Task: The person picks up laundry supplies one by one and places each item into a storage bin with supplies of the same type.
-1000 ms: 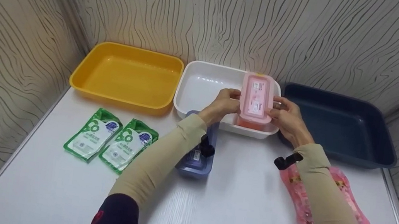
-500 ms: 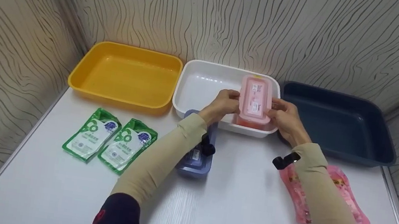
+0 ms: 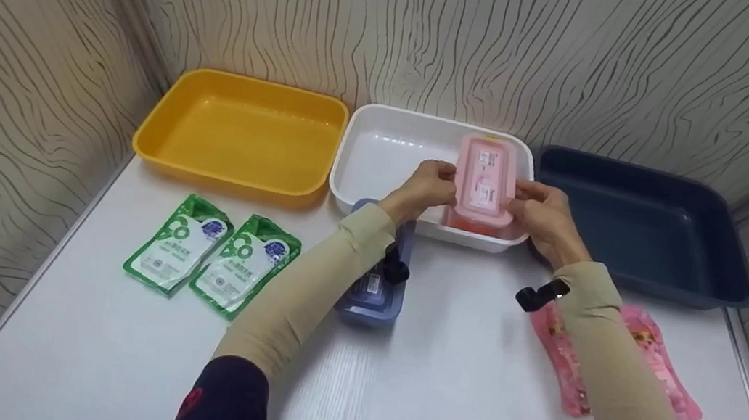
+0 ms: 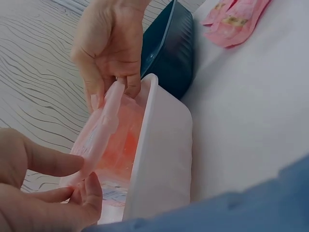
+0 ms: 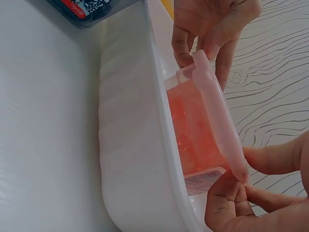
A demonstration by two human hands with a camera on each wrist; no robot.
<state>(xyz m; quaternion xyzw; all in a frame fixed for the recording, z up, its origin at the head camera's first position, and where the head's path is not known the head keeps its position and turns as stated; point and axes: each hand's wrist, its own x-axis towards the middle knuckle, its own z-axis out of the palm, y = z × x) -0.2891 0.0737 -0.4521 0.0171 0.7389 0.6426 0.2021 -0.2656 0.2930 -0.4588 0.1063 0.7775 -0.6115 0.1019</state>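
Both hands hold a pink-lidded plastic box (image 3: 485, 181) at the right end of a white tray (image 3: 381, 160). My left hand (image 3: 425, 189) pinches the lid's left edge between thumb and fingers; my right hand (image 3: 543, 218) pinches the opposite edge. Through the box's clear walls, orange-pink contents show in the right wrist view, and its lower part sits below the tray's rim (image 5: 166, 111). White labels lie on the lid. Beneath my left forearm stands a blue lidded box (image 3: 368, 304), partly hidden by the sleeve.
A yellow tray (image 3: 233, 175) stands left of the white one, a dark blue tray (image 3: 650, 227) right of it, along the patterned wall. Two green-and-white pouches (image 3: 178, 248) lie at the left. Pink packaging (image 3: 655, 352) lies under my right forearm.
The pink-lidded box has sunk slightly within the white tray, both hands keeping their pinch on its lid. The head view has shifted a little; other things stay in place.
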